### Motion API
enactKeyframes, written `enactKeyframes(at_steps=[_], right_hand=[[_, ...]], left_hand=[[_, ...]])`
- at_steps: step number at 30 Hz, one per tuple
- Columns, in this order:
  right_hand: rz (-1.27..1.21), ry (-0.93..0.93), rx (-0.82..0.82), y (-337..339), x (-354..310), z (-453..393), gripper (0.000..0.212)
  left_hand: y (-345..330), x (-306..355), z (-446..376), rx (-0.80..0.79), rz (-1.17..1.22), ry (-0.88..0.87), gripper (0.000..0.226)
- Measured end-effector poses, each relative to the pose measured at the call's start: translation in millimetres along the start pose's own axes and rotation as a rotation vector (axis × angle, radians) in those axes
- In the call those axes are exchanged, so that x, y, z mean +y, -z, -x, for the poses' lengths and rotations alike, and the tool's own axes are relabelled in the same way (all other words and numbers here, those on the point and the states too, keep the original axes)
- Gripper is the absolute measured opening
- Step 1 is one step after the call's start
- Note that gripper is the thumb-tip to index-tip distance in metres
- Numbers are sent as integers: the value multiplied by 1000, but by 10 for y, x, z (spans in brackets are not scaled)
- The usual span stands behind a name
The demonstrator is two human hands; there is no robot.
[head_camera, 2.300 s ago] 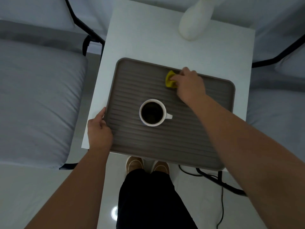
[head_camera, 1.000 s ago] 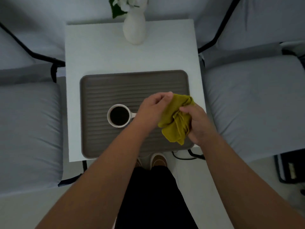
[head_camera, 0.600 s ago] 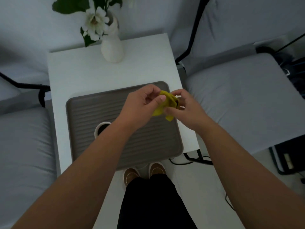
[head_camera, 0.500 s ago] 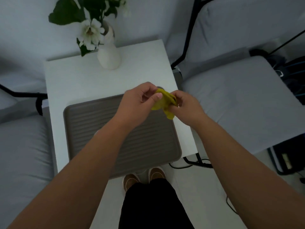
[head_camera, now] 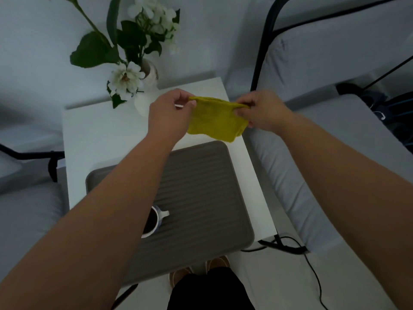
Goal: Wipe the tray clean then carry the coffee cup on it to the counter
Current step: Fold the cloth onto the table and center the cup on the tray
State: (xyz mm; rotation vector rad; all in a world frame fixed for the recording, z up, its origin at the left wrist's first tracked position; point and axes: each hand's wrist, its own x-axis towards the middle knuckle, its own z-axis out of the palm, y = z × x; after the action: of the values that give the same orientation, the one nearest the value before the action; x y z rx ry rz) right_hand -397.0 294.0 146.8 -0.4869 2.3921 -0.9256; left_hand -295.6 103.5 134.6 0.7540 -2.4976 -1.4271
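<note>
Fingers of left hand (head_camera: 171, 113) and right hand (head_camera: 260, 111) pinch the yellow cloth (head_camera: 215, 119) stretched taut above the tray (head_camera: 201, 180).

Bare forearms without sleeves, black trousers (head_camera: 212, 289), tan slip-on shoes (head_camera: 181, 272)

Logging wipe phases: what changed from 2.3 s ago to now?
The right hand lifted the yellow cloth off the tray. The left hand let go of the tray's edge and took the cloth too; both now pinch its top edge, spread out above the table. The coffee cup stayed on the tray.
</note>
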Motion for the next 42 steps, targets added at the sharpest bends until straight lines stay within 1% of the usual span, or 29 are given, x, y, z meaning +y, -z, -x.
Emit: enactKeyframes(at_steps=[3, 4, 6, 8, 11, 13, 15, 17, 18, 19, 20, 21, 23, 25, 26, 28, 31, 34, 36, 38, 40, 42], right_hand=[[-7, -51, 36, -33, -62, -476, 15], [4, -40, 76, -47, -85, -629, 18], [52, 43, 175, -69, -149, -869, 26], [63, 104, 240, -112, -192, -1000, 29], [144, 103, 235, -242, -85, -1085, 30], [264, 83, 162, -426, 104, -1081, 32], [484, 81, -15, -660, 364, -1020, 34], [707, 77, -250, -883, 576, -893, 39], [745, 77, -328, -972, 675, -840, 41], [704, 65, -353, -1036, 740, -774, 42], [581, 44, -325, -1084, 796, -682, 44], [433, 31, -256, -1106, 822, -566, 45], [171, 6, -67, -1135, 860, -270, 46], [-10, -64, 103, -1192, 938, 74, 46], [-66, -119, 165, -1238, 1008, 241, 45], [-108, -241, 245, -1338, 1156, 551, 40], [-110, -353, 240, -1487, 1314, 973, 34], [-96, -361, 206, -1649, 1375, 1270, 36], [-19, -275, 275, -1749, 1360, 1381, 37], [48, -114, 323, -1844, 1241, 1429, 35], [37, 8, 257, -1964, 1024, 1414, 31], [-9, 52, 137, -2095, 797, 1340, 26]], left_hand=[[-109, -47, -332, 71, 47, 157, 4], [-145, -51, -445, 79, 102, 217, 7], [-185, -61, -654, 106, 197, 265, 14], [-196, -117, -805, 159, 216, 250, 12], [-228, -299, -727, 178, 53, 100, 10], [-302, -552, -561, 149, -80, 49, 16], [-398, -867, -376, 68, -201, 63, 24], [-493, -1161, -212, -112, -354, 110, 31], [-526, -1277, -140, -209, -413, 149, 35], [-552, -1362, -67, -273, -444, 181, 38], [-554, -1410, 16, -291, -459, 179, 40], [-537, -1445, 98, -268, -460, 141, 40], [-402, -1469, 284, -132, -373, 47, 38], [-140, -1514, 544, 22, -293, 16, 36], [21, -1572, 697, 79, -279, 26, 36], [372, -1702, 1018, 161, -258, 105, 36], [861, -1940, 1490, 260, -322, 272, 36], [1163, -2159, 1855, 338, -358, 441, 34], [1251, -2302, 2015, 364, -366, 525, 33], [1265, -2441, 2112, 377, -348, 590, 34], [1222, -2536, 2168, 377, -301, 636, 34], [1139, -2603, 2175, 380, -230, 661, 34]])
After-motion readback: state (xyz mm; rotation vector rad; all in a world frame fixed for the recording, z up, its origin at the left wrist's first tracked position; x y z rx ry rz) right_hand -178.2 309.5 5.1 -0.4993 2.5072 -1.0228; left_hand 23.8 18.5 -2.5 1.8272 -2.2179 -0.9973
